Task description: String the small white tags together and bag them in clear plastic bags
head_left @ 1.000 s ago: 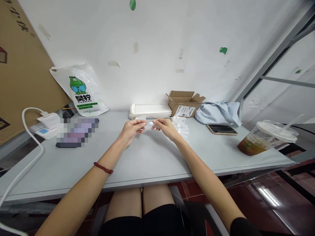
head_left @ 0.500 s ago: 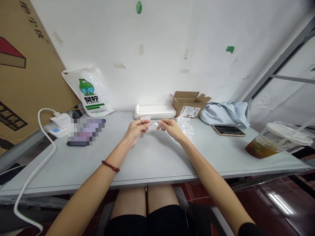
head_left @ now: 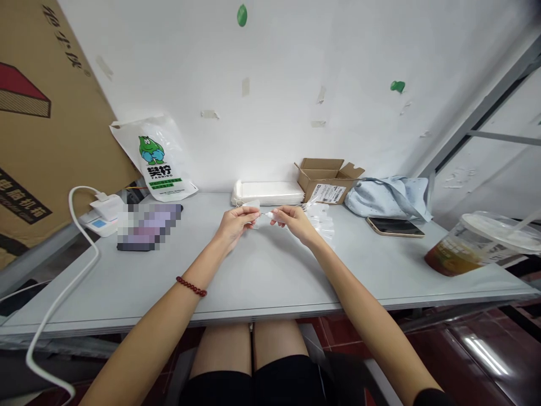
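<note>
We see our left hand pinching a small clear bag above the table; our right hand pinches a small white part, now nearer the bag's mouth

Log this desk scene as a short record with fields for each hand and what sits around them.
left hand: pinches a small clear bag
right hand: pinches a small white part, tip toward the bag
surface: grey table
behind hands: white tray stack, open cardboard box
right side: phone, lidded drink cup
left side: printed plastic bag, white charger
</note>
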Demonstrator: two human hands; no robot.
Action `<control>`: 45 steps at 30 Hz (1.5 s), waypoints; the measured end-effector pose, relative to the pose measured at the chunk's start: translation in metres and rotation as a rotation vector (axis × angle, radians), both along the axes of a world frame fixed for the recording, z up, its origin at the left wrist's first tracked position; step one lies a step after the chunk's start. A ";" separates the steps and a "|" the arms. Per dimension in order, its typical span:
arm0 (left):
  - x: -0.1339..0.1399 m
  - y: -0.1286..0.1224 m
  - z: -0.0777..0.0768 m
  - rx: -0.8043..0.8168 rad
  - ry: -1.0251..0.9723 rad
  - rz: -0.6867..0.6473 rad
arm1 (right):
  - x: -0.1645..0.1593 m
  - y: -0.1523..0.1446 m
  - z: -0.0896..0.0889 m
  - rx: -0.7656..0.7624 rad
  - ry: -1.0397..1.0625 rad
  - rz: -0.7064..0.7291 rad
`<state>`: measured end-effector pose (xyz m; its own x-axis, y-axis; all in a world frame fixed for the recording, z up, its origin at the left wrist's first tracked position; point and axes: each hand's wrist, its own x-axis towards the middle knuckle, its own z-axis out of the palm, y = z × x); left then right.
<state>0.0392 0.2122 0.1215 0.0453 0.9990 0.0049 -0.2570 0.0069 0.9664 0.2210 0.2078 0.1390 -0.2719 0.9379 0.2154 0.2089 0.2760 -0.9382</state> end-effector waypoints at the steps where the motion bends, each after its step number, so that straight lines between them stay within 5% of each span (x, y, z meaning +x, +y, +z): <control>1: 0.000 0.000 0.000 0.001 0.002 -0.003 | 0.000 0.000 0.000 0.000 0.000 0.001; 27: 0.004 -0.010 0.003 0.128 0.142 0.023 | -0.004 0.001 -0.009 -0.038 -0.012 0.067; 45: 0.001 -0.005 0.001 -0.035 0.002 -0.124 | -0.005 0.001 -0.006 -0.059 0.005 0.082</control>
